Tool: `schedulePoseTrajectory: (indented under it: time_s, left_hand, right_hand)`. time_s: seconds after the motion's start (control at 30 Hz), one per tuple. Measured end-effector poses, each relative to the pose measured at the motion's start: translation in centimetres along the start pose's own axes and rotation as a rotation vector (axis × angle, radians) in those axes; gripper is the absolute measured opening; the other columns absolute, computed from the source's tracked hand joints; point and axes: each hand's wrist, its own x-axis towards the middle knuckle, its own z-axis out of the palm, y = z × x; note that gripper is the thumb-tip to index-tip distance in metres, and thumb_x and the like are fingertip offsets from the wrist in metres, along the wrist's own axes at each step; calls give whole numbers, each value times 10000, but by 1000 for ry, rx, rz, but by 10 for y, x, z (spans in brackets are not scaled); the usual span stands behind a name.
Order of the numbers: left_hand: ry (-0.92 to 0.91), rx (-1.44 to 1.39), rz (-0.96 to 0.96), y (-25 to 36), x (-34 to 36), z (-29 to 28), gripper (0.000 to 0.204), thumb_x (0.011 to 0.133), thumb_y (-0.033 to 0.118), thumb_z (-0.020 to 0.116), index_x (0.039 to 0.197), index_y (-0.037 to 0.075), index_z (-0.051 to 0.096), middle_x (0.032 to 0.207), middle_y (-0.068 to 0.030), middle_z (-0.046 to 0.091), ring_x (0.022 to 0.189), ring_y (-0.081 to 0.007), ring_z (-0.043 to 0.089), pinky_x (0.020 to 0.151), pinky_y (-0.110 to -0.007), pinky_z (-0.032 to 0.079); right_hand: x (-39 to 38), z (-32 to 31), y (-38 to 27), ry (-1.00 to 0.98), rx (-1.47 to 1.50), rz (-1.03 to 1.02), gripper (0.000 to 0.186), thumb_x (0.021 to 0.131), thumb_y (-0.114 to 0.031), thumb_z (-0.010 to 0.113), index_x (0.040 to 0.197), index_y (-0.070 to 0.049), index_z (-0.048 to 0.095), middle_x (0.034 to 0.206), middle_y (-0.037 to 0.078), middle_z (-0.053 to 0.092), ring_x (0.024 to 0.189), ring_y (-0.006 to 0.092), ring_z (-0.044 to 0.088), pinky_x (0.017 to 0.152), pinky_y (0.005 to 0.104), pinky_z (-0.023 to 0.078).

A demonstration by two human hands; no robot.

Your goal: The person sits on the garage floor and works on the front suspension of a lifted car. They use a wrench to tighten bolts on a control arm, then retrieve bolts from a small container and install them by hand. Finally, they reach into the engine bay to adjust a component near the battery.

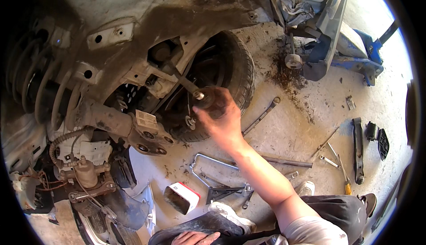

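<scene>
My right hand [222, 116] reaches up under the car, its fingers curled round a dark, rounded part [212, 101] at the lower end of a metal rod [188, 85]. The rod slants down from an opening in the underbody [133, 63], and a bright metal tip shows beside my fingers. My palm and fingers partly hide the rounded part, so its exact kind is unclear. A thin hanging link [190, 121] with a bolt is just left of my wrist. At the bottom edge, my left hand [195, 238] lies flat on my dark trouser leg, holding nothing.
A wheel [243, 71] lies behind my right hand. The strut with coil spring [106, 118] and a brake caliper [86, 174] hang at left. On the floor are a wrench [262, 115], a long bar [288, 161], a white-red box [186, 196], a screwdriver [347, 185] and a control arm [357, 149].
</scene>
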Motion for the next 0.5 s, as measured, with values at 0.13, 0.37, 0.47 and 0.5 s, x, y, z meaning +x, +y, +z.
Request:
schedulePoseTrajectory:
  time_s: [0.13,0.37,0.47,0.5]
  left_hand:
    - [11,-1,4,0,-3,-1,373,757,118,732,1121,79,658,881,-101,624,782,-290,611,725,-411,503]
    - [15,3,-9,-2,-9,-1,368,760,121,732,1118,73,658,870,-101,620,777,-291,608,724,-415,499]
    - [15,-4,46,0,-4,-7,371,765,123,731,1126,73,656,865,-102,615,776,-292,606,726,-416,500]
    - [14,-2,24,-1,-6,-5,372,766,122,730,1127,71,655,863,-104,613,775,-292,605,725,-417,501]
  right_hand:
    - [17,-13,7,168,-78,-93,524,802,-78,744,1261,15,509,1034,125,680,918,140,657,799,271,541]
    - [41,-31,27,241,-342,-177,392,773,-125,772,1097,1,590,956,160,696,897,214,696,781,306,546]
    - [27,-21,31,257,-325,-161,396,765,-138,777,1087,-14,582,952,158,696,897,246,703,780,318,546]
    - [18,-17,34,236,-310,-143,403,765,-137,776,1094,-17,577,953,154,696,898,249,703,782,320,546]
